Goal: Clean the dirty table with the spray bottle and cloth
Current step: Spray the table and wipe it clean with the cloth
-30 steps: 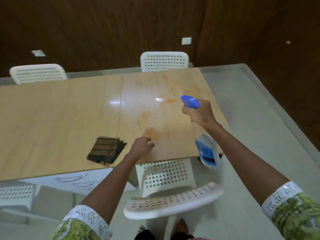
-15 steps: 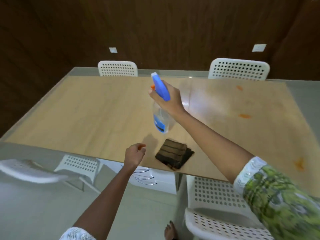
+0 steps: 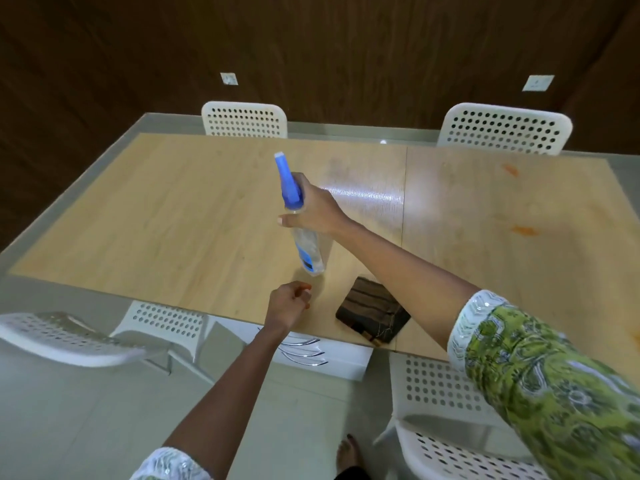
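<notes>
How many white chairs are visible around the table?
4: two chairs at the far side, one near left, one near right. Others may sit out of frame.

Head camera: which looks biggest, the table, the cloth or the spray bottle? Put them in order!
1. table
2. spray bottle
3. cloth

The bottle and cloth look close in size; the bottle is raised nearer the camera, so that order is unsure.
</notes>
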